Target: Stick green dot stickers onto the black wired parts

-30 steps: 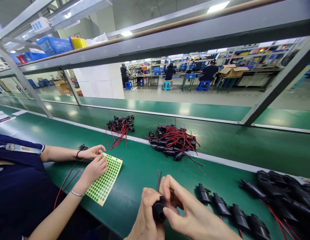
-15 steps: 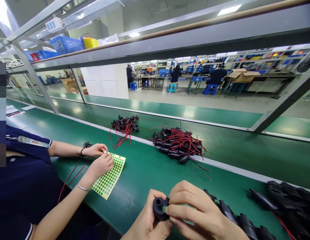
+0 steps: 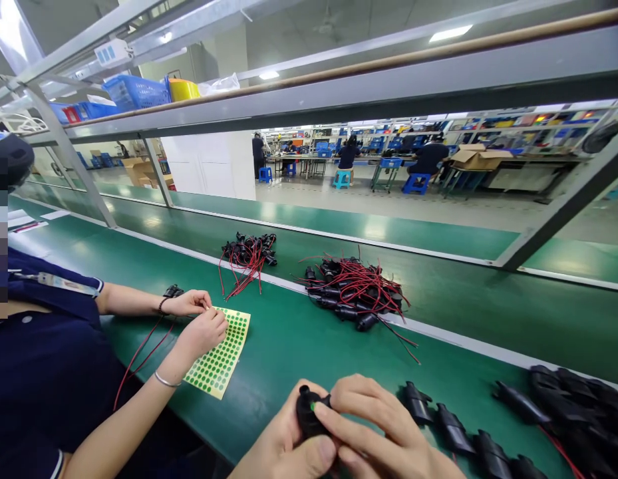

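Clearly a sticker step: the left hand (image 3: pixel 283 446) grips a black socket (image 3: pixel 309 414) low over the green bench (image 3: pixel 299 339), while the right hand (image 3: pixel 383 432) pinches a small green dot (image 3: pixel 313 406) onto it. Next probably comes firm pressing, then setting it by the finished sockets (image 3: pixel 463 436).

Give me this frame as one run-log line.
left hand: holds small black plastic socket | right hand: presses round green sticker on it | co-worker's hands: at green sticker sheet
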Motion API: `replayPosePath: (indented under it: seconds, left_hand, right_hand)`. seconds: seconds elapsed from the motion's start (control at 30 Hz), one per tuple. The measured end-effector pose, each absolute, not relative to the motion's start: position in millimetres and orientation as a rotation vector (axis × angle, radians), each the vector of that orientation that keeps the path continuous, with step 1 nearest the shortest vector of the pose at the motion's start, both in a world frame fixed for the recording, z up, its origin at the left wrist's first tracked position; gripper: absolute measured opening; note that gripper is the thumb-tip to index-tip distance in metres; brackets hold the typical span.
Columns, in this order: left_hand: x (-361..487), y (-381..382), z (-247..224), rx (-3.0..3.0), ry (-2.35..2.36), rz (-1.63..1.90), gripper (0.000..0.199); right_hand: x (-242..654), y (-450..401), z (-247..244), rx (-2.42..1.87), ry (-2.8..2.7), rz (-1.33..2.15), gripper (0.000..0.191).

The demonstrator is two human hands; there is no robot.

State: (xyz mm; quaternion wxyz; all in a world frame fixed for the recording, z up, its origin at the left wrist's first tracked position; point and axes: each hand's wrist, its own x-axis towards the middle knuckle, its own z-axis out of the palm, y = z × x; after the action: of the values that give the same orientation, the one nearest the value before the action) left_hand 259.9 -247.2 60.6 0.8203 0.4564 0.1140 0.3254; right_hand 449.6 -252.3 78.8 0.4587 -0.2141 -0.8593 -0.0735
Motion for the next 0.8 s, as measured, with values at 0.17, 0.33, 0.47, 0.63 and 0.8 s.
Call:
replayPosePath:
  seconds: [0.17,0.33,0.47,0.63,0.8]
  left_hand:
    - [260,-243,51,0.886,0.29,0.823,0.047]
    - [253,-237,43,1.261,0.421,0.893,0.044]
    - [263,-235,21,1.277,0.45,0.815,0.064]
    - [289,-233,-33,1.173,0.382,0.697,0.091]
    - [258,-245,-60,1.596,0.906,1.051,0.051]
  right_hand:
    - [446,-246,65,-0.598,-2.075,0.059,0.04]
    - [442,-243,72,-0.806,-1.902,0.555,0.037]
    - [443,-247,83,-0.903,-2.024,0.786,0.033]
    - [486,-233,53,-1.132,-2.051,0.875,0.034]
    - [586,-211,-5,-1.528,-2.163,0.522,0.031]
